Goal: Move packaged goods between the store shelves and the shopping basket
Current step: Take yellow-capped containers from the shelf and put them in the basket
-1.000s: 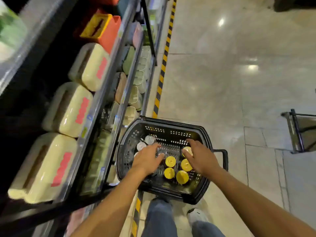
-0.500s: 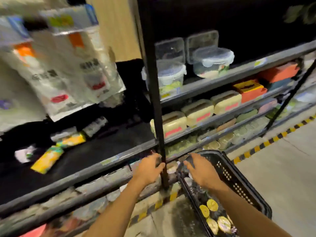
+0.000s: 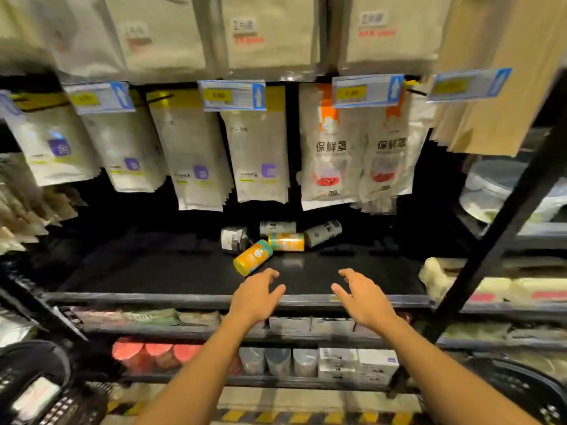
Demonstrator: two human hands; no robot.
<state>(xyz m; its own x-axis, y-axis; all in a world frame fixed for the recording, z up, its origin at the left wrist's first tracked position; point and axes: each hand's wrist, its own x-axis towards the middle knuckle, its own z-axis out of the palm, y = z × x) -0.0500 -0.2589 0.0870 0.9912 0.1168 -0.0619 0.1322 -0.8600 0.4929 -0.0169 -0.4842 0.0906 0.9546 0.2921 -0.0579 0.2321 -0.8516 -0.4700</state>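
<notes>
Several small cans lie on their sides on a dark shelf (image 3: 184,271): an orange can (image 3: 253,257) nearest me, a second orange can (image 3: 286,241) behind it, and dark-labelled cans (image 3: 234,239) (image 3: 322,233) around them. My left hand (image 3: 256,297) hovers over the shelf's front edge, fingers apart, just below the nearest orange can and holding nothing. My right hand (image 3: 363,297) is beside it to the right, also open and empty. A black shopping basket (image 3: 521,391) shows at the lower right corner.
Hanging bags of plastic wrap (image 3: 331,148) and clear pouches (image 3: 257,154) fill the rail above the shelf, with price tags (image 3: 231,95). Lower shelves hold red-lidded jars (image 3: 156,354) and white boxes (image 3: 359,361). A black upright post (image 3: 503,216) crosses at right. Another black basket (image 3: 33,391) sits at lower left.
My view swung from the basket on the floor up and left to the shelf with the cans. Both hands left the basket and now reach toward the shelf, empty.
</notes>
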